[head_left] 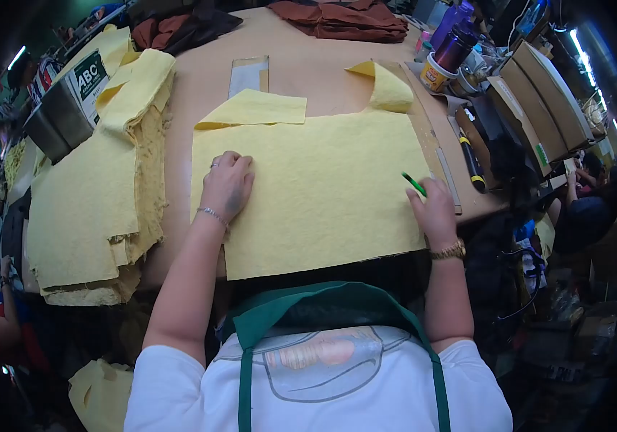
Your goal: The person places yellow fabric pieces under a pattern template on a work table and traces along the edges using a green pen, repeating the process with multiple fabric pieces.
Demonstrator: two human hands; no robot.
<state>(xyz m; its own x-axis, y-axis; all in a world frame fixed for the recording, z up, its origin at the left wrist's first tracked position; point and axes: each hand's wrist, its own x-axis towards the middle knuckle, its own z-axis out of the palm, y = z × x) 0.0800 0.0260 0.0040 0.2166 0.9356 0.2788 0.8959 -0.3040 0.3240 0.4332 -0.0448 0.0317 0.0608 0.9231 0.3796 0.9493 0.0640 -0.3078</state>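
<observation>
A large yellow sheet (315,187) lies over the front part of the table, its front edge near my apron. Folded yellow flaps rise at its back left and back right corners. My left hand (229,183) rests on the sheet's left side, a ring and bracelet on it; its fingers are curled together, and what is under them is hidden. At the sheet's right edge, my right hand (434,209) holds a green pen (414,183) between thumb and fingers, the tip pointing up and left.
A thick stack of yellow sheets (85,209) lies left, beside a metal can (70,108). Brown fabric (344,18) lies at the back. A white tub (438,72), yellow-black cutter (471,162) and cardboard box (546,101) stand or lie right. Other people sit at both sides.
</observation>
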